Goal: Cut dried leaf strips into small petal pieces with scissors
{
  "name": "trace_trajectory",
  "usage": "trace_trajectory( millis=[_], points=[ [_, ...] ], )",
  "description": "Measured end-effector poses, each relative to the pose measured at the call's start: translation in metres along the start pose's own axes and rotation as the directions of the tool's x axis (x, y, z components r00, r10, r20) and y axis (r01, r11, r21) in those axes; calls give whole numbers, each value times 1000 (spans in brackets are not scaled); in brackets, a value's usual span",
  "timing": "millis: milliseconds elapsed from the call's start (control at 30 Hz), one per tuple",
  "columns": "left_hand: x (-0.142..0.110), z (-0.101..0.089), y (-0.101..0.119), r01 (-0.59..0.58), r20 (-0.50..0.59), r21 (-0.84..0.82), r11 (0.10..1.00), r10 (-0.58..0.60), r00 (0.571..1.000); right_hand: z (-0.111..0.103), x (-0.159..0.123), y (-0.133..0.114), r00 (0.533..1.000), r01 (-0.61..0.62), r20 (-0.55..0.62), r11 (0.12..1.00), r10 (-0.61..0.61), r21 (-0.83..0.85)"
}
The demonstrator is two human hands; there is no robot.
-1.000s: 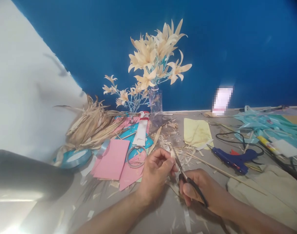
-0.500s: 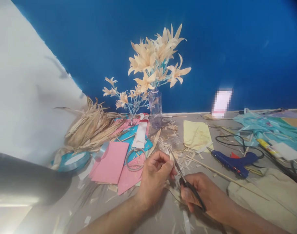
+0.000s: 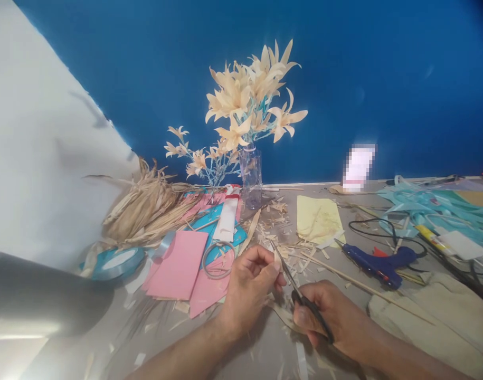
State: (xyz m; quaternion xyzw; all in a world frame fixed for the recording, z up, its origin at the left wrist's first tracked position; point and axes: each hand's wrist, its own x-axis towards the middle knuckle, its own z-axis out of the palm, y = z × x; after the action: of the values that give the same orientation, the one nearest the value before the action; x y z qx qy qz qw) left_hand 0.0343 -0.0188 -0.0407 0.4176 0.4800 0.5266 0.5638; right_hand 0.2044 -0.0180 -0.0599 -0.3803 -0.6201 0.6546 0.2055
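In the head view my left hand [image 3: 249, 293] pinches a small pale piece of dried husk [image 3: 278, 260] between thumb and fingers. My right hand [image 3: 328, 311] is wrapped round the black handles of a pair of scissors [image 3: 315, 315]. Their blades look nearly closed and point up and left, right beside the husk piece; whether they touch it I cannot tell. Under the hands lies a curved husk strip [image 3: 283, 312], partly hidden by my right hand. Scattered pale scraps surround both hands on the table.
Behind stand a clear bottle [image 3: 252, 182] of husk flowers [image 3: 235, 97] and a smaller flower spray [image 3: 213, 163]. Left are dried husks [image 3: 134, 211], pink paper [image 3: 180, 264], a tape ring [image 3: 205, 264] and ribbon roll [image 3: 120, 264]. Right are a thin stick [image 3: 356, 279], blue glue gun [image 3: 379, 264] and cloth [image 3: 435, 311].
The whole view has shifted very slightly. Both hands, the husk piece and the scissors keep almost the same pose.
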Motion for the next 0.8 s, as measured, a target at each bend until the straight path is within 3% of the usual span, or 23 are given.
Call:
trace_trajectory(
  millis=[600, 800],
  points=[
    [3, -4, 2, 24, 70, -41, 999, -21, 997, -5, 1, 0, 997, -74, -31, 995, 76, 61],
    [5, -7, -8, 165, 147, -113, 980, -148, 978, -14, 0, -17, 957, -31, -286, 997, 51, 73]
  ],
)
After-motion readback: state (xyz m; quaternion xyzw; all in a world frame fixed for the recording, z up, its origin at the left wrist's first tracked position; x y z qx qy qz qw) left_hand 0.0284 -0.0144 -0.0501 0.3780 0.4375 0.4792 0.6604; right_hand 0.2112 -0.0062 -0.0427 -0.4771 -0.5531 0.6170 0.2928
